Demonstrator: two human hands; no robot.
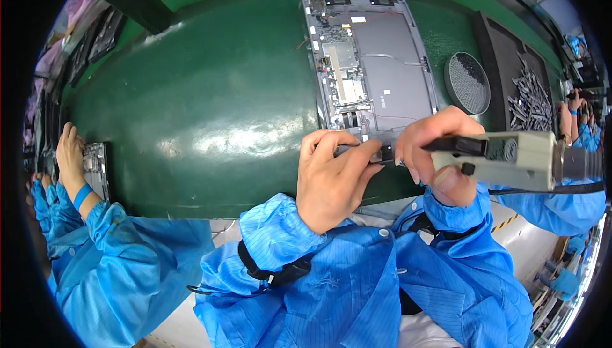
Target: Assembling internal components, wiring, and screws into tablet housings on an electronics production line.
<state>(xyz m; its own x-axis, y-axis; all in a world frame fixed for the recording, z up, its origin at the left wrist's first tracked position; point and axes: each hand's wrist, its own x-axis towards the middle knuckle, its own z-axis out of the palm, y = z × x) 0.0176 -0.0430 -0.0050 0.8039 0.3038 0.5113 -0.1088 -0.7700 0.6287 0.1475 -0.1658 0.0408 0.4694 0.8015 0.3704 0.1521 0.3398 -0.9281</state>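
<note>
Clasping electric screwdriver (526,164) in right fingers (418,156). Touching laptop chassis (390,83) with left fingers (359,157); impossible to say whether pinching.

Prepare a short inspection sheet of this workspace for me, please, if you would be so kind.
Surface: green table, glossy, with bright reflections.
Job's things: opened computer with its circuit board showing; beige tool.
Clutter: round dish with small black pieces; dark tray with loose strips.
Hands: right hand holds the tool; left hand at the computer's near edge, grip unclear.
Cables: grey cable across the computer's inside.
Surroundings: another person's hand on the left, beside another device.
</note>
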